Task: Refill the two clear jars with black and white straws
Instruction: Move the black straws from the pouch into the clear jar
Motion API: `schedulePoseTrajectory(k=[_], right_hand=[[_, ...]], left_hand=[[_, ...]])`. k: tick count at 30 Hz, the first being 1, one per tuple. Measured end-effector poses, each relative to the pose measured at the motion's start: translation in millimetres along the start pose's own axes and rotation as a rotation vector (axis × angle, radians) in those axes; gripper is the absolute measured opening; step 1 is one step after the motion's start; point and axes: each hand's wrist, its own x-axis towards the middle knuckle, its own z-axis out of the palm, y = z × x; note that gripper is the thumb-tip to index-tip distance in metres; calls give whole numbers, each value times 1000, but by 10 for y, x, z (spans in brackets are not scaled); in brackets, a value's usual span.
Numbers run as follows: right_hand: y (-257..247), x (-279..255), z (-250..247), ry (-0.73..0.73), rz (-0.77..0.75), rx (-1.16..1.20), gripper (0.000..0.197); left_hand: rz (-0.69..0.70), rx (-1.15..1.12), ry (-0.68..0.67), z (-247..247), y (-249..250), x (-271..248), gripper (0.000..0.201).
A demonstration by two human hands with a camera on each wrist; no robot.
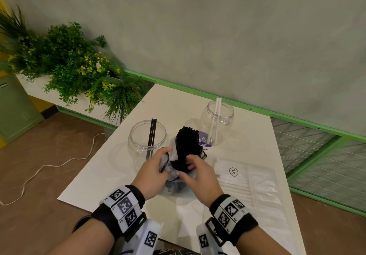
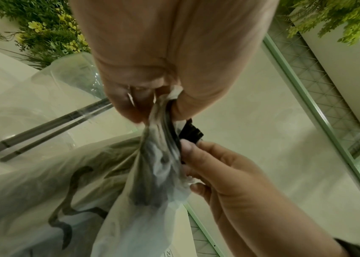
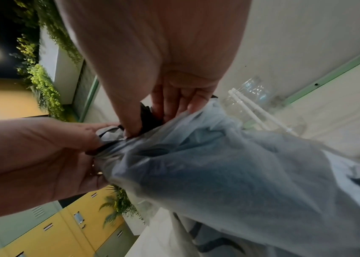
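Refill barely begun, by my reading. Left hand [image 1: 152,172] pinches the plastic bag [image 1: 173,172] mouth; right hand [image 1: 200,177] grips the black straws [image 1: 186,146] sticking out of it. Beyond the grips, left jar [image 1: 147,142] and right jar [image 1: 217,119] hold two straws each (black, white). White straw pack [image 1: 245,177] lies untouched beside the right hand. Bag contents below the grip unreadable.

Likely café or staff area: yellow-green lockers [image 3: 49,231], planter greenery [image 1: 75,66], white table [image 1: 257,136], straw jars [image 1: 147,136].
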Motion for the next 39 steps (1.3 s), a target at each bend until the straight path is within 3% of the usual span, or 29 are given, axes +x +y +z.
schedulePoseTrajectory(k=[6, 10, 14, 17, 19, 23, 27, 29, 32, 35, 37, 39], right_hand=[[-29, 93, 163, 16, 28, -36, 49], [-7, 124, 176, 28, 45, 65, 29], [16, 81, 140, 41, -38, 120, 11], [53, 78, 60, 154, -105, 67, 5], [66, 111, -21, 207, -140, 49, 9], [38, 231, -152, 148, -183, -31, 29], [60, 399, -227, 257, -435, -337, 31], [108, 456, -257, 261, -429, -464, 37], [83, 442, -316, 314, -336, -418, 46], [-47, 269, -341, 363, -467, -248, 35], [-61, 56, -287, 269, -616, -245, 30], [48, -134, -194, 90, -682, -379, 43]], left_hand=[[11, -70, -13, -10, 4, 2, 65], [9, -77, -8, -8, -70, 26, 64], [14, -64, -27, -12, -152, 63, 70], [12, -41, -33, -17, -203, 88, 73], [9, -31, -46, -18, -227, 91, 72], [18, -22, -57, -11, -215, 91, 69], [8, -48, -76, -17, -229, 73, 68], [1, -43, -72, -30, -229, 59, 66], [-5, -24, -84, -50, -230, 49, 63], [-10, -15, -91, -59, -238, 44, 62], [-13, -15, -93, -73, -207, 39, 62], [-17, -25, -108, -80, -173, 34, 63]])
